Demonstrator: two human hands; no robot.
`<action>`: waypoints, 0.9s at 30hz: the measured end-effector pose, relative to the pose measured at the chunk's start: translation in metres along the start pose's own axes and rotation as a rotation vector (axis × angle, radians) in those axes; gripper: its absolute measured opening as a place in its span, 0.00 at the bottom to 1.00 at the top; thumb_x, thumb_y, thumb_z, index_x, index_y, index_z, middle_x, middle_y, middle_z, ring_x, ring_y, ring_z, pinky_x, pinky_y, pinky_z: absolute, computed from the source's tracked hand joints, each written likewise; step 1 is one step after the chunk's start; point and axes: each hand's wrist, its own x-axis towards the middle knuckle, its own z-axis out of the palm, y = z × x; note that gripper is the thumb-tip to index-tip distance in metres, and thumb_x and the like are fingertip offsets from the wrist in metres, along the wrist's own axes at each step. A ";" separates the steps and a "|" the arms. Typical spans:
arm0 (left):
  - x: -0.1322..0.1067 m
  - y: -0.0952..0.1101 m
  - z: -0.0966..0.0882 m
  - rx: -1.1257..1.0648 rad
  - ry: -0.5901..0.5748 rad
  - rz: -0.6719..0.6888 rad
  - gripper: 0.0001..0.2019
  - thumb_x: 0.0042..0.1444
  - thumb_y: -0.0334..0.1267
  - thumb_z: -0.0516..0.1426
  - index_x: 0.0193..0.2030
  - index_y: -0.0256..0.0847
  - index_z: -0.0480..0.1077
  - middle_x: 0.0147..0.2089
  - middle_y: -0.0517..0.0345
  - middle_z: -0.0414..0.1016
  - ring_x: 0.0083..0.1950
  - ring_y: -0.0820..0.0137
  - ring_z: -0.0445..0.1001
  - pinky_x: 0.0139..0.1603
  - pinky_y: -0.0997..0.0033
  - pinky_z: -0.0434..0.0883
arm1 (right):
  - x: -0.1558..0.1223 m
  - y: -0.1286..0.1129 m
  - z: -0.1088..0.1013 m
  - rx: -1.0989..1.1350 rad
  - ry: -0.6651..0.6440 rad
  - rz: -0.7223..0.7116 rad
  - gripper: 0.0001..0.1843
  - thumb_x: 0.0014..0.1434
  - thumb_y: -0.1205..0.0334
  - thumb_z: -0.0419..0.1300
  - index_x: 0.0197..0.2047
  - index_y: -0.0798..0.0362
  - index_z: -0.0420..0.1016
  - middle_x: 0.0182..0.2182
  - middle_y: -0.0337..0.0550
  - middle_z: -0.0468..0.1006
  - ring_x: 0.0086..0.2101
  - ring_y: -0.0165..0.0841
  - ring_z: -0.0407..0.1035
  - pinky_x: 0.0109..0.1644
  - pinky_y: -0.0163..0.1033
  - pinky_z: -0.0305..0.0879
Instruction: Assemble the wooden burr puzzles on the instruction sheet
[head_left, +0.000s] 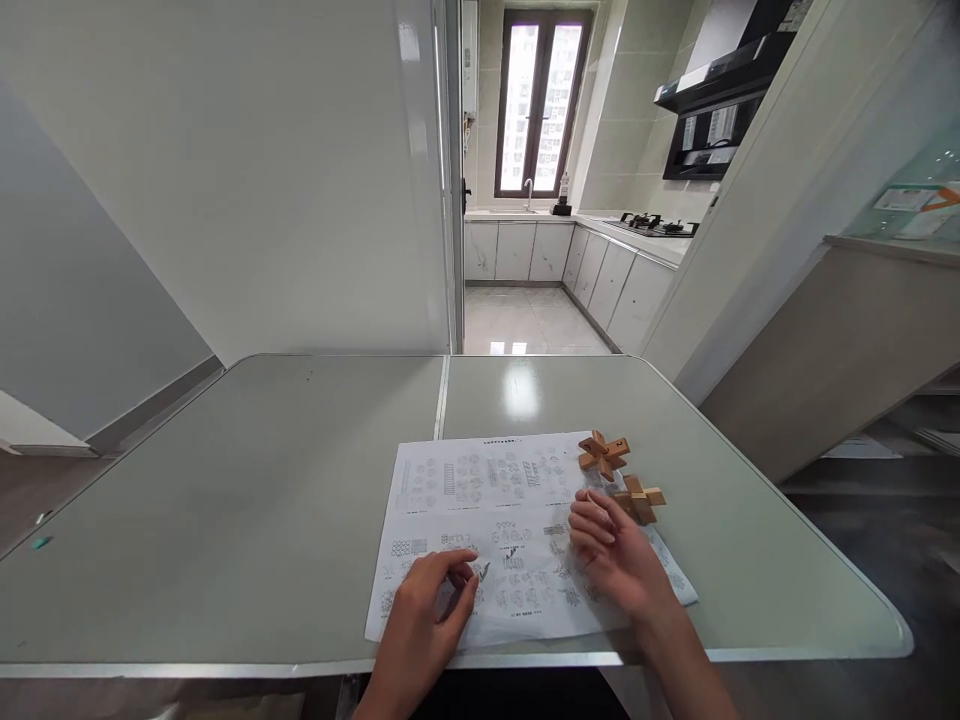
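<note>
Empty, both: left hand (431,605) presses curled fingers on the instruction sheet (487,480), right hand (611,550) lies loosely open, nearer wooden puzzle (641,498) just beside at its one o'clock, second puzzle (604,453) beyond at twelve; I'd hold the paper flat while reading it

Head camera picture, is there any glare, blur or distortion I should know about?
In the head view, the window is blown out and a bright glare patch lies on the table; wide-angle distortion bows the table edges; print on the sheet is too small to read.
</note>
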 end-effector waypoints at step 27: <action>-0.002 -0.003 0.000 -0.018 0.005 -0.007 0.11 0.69 0.45 0.57 0.53 0.49 0.75 0.44 0.56 0.82 0.46 0.63 0.80 0.51 0.61 0.79 | 0.023 0.001 -0.003 -0.277 0.194 -0.302 0.10 0.61 0.57 0.68 0.40 0.51 0.72 0.25 0.30 0.66 0.19 0.21 0.56 0.20 0.25 0.61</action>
